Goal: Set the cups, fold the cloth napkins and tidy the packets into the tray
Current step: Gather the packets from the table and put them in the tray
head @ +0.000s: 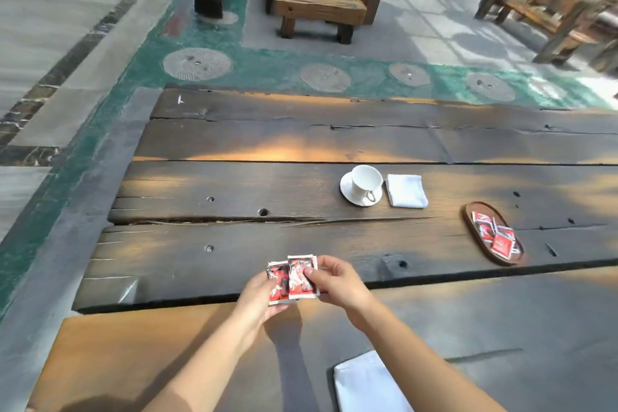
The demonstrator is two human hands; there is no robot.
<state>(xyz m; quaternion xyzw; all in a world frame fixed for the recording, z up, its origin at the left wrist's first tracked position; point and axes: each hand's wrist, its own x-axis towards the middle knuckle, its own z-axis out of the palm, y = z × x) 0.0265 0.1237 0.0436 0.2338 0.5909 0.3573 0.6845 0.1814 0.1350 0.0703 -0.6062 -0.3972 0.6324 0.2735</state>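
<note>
A person holds a small stack of red packets (296, 279) above a dark wooden table (234, 184), well to the left of the oval tray (466, 219), which already has several packets in it. The left hand (259, 298) curls round the stack from below. The right hand (337, 281) pinches its right edge. The packets look light, thin and slick and would probably slide apart, so squeezing the stack by both sides seems safest.
</note>
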